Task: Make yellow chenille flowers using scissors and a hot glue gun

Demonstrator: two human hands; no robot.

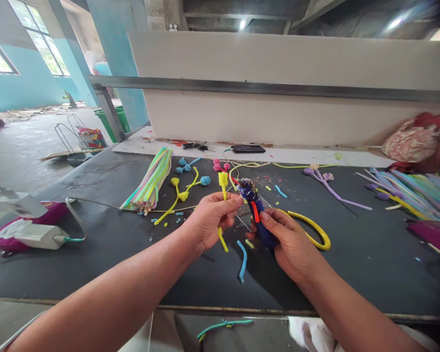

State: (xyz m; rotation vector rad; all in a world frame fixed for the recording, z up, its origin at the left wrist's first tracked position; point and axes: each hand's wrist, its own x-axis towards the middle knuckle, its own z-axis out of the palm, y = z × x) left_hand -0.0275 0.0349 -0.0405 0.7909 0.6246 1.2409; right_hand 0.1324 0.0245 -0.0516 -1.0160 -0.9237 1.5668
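Fuzzy yellow stem (223, 182), lumpy-topped, near crusted blue glue gun (264, 232)

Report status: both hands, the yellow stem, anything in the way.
Left hand: pinching yellow stem, roughly upright. Right hand: gripping glue gun, tip near stem's top. Blue scrap nearby, apparently not obstructing.

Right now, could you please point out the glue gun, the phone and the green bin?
Glue gun (255, 212), head view: orange strip.
Phone (248, 148), head view: dark face.
Green bin (124, 120), head view: outer wall.
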